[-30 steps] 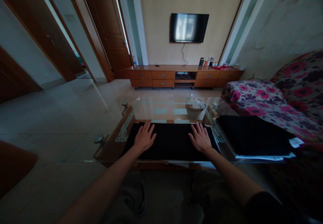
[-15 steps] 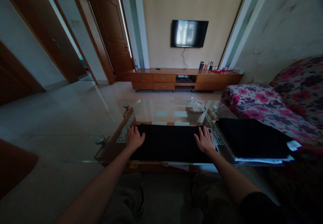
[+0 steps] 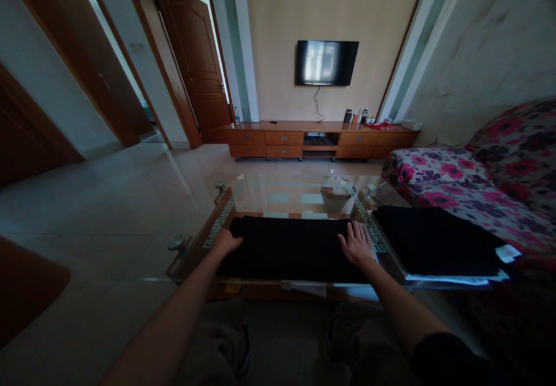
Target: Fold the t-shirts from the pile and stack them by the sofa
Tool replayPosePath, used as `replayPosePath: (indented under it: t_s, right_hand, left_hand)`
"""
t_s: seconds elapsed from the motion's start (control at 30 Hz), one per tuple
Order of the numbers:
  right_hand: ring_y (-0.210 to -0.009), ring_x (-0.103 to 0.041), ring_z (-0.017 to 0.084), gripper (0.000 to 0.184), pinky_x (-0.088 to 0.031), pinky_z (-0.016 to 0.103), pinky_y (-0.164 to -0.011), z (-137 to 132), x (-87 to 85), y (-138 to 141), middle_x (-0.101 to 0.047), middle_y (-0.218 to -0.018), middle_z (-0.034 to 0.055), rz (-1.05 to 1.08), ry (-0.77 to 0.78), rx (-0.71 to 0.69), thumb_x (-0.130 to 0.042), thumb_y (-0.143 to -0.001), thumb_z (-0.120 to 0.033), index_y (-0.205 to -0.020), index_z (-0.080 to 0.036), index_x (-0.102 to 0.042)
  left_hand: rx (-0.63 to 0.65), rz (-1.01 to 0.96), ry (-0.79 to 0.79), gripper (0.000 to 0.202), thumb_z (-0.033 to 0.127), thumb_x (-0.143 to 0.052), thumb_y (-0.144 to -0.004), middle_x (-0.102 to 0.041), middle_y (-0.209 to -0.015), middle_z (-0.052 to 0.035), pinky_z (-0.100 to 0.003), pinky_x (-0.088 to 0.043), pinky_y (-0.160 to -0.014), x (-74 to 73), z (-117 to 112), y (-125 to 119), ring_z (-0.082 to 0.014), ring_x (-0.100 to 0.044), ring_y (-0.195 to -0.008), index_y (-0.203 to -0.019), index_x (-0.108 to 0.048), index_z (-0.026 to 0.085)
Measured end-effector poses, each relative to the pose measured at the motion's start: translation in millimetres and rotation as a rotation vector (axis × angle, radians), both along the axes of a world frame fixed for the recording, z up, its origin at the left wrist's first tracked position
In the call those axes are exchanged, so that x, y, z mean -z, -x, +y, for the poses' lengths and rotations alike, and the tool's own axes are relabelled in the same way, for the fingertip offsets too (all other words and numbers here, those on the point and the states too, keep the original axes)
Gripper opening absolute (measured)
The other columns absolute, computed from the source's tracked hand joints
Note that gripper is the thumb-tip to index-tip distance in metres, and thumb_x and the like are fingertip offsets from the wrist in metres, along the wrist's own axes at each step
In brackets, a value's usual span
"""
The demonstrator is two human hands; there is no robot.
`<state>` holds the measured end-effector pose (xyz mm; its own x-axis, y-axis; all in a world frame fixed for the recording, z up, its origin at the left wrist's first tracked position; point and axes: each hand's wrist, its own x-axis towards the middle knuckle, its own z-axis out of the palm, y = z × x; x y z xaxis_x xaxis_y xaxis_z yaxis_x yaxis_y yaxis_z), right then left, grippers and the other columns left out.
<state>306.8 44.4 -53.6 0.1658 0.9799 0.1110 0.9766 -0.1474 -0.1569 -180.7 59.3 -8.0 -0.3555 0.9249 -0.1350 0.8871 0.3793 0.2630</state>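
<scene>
A folded black cloth (image 3: pixel 291 250) lies as a long flat strip across the near part of the glass table (image 3: pixel 256 189). My left hand (image 3: pixel 226 243) is at its left edge, the thumb on top and the other fingers out of sight, seemingly tucked under the edge. On the right end of the cloth rests my right hand (image 3: pixel 358 244), flat with its fingers spread. To the right, a second pile of folded black cloth (image 3: pixel 434 241) with a white tag (image 3: pixel 507 252) lies on something white and sheet-like (image 3: pixel 447 280).
A floral-covered sofa (image 3: pixel 452 171) stands at the right. Beyond the table are a low wooden TV cabinet (image 3: pixel 282 137) with bottles on it and a wall-mounted television (image 3: pixel 326 63). A brown rounded piece of furniture (image 3: pixel 30 287) shows at the left edge.
My left hand has gone from lying spread on the cloth's left end to gripping its edge. My right hand stays flat in place. The view has shifted slightly.
</scene>
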Motion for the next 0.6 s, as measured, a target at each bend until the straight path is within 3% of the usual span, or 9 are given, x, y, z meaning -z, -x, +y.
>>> replayPosePath:
  t_s: [0.13,0.23,0.33,0.4,0.47,0.6]
  right_hand:
    - [-0.156,-0.007,0.03,0.077,-0.01,0.05,-0.124,0,-7.0,0,-0.013,-0.169,0.0129,-0.008,0.009,0.013,-0.025,-0.1,-0.059,-0.161,-0.012,-0.028]
    - [-0.155,-0.011,0.033,0.071,-0.012,0.052,-0.124,-2,-24.2,9,-0.015,-0.168,0.0164,-0.021,-0.046,0.016,-0.037,-0.098,-0.051,-0.156,-0.009,-0.036]
    - [-0.152,-0.021,0.031,0.06,-0.016,0.045,-0.124,-4,-45.9,33,-0.026,-0.164,0.0169,0.038,-0.164,-0.124,-0.043,-0.096,-0.038,-0.149,-0.009,-0.044]
    - [-0.146,-0.035,0.026,0.053,-0.025,0.038,-0.122,-5,-56.8,57,-0.041,-0.156,0.0159,0.202,-0.188,-0.288,-0.044,-0.096,-0.034,-0.144,-0.012,-0.05]
    - [-0.133,-0.051,0.023,0.047,-0.037,0.035,-0.116,-7,-62.8,84,-0.055,-0.144,0.014,0.456,-0.115,-0.414,-0.047,-0.095,-0.033,-0.139,-0.015,-0.054]
    - [-0.114,-0.064,0.022,0.044,-0.052,0.038,-0.097,-14,-68.7,129,-0.065,-0.13,0.0097,1.061,0.221,-0.417,-0.057,-0.093,-0.044,-0.13,-0.021,-0.059]
  left_hand:
    - [0.038,-0.091,0.033,0.042,0.043,-0.064,-0.083,-0.077,-0.105,-0.0147,-0.029,-0.056,-0.074,-6.6,2,4,-0.0277,-0.074,-0.099,-0.113,-0.07,0.014]
    - [0.074,-0.135,0.028,0.034,0.039,-0.059,-0.086,-0.078,-0.101,-0.0101,-0.026,-0.055,-0.07,-12.8,1,-1,-0.0244,-0.075,-0.093,-0.109,-0.071,0.017]
    - [0.098,-0.126,-0.007,0.035,0.036,-0.06,-0.083,-0.077,-0.107,-0.0117,-0.03,-0.056,-0.075,-23.4,-1,-13,-0.0274,-0.074,-0.098,-0.112,-0.068,0.018]
    - [0.113,-0.058,-0.057,0.042,0.035,-0.061,-0.082,-0.074,-0.114,-0.0163,-0.035,-0.055,-0.082,-34.8,-5,-27,-0.0321,-0.071,-0.105,-0.12,-0.063,0.016]
    - [0.145,0.032,-0.11,0.045,0.035,-0.062,-0.081,-0.072,-0.115,-0.0195,-0.04,-0.053,-0.084,-50.2,-11,-45,-0.0353,-0.07,-0.106,-0.122,-0.058,0.015]
    - [0.251,0.023,-0.208,0.037,0.029,-0.061,-0.084,-0.073,-0.108,-0.016,-0.041,-0.052,-0.085,-83.2,-33,-94,-0.034,-0.07,-0.103,-0.119,-0.054,0.019]
